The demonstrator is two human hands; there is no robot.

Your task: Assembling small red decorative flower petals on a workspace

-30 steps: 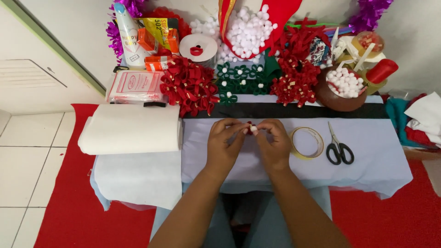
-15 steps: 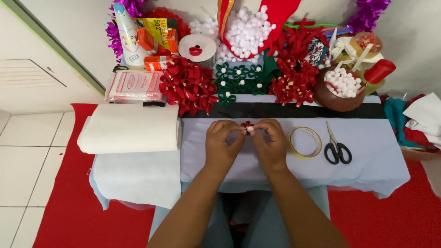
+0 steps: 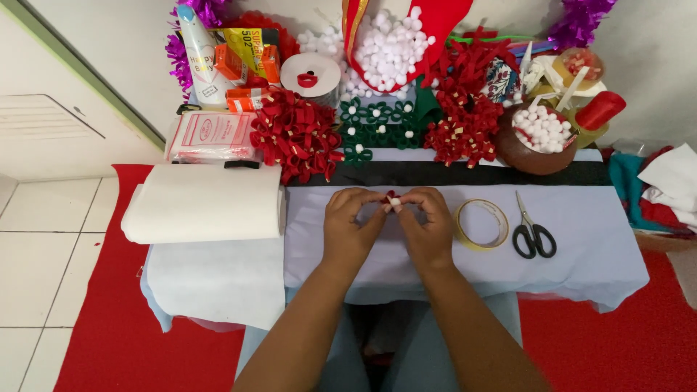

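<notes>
Both hands are working one tiny thing right over the middle of the low table [image 3: 581, 239], the one covered in pale lilac cloth. The left hand [image 3: 348, 229] and the right hand [image 3: 428, 229] meet fingertip to fingertip and pinch a small red-and-white piece [image 3: 393, 202], so both are closed around it, thumbs and forefingers doing the gripping. It's too small to say exactly what it is, just a bit of red with a white dot.

Compared with half a second ago, barely anything changed: hands sit in the same spot, same pinch, and the little piece stays between the fingertips. The fingers look shuffled a touch, that's it. Nothing else on the table moved.

Around them: a tape ring [image 3: 481, 224] lies just beside the right hand, and black-handled scissors [image 3: 534, 231] are a bit further toward the right edge. At the left edge there's a big roll of white felt [image 3: 203, 203], with its sheet hanging off the front. Along the back edge sit a pile of red ribbon flowers [image 3: 294, 134], some green flowers [image 3: 374, 123] with white centres, and a brown bowl [image 3: 534, 152] of white pompoms near the back right corner.
</notes>
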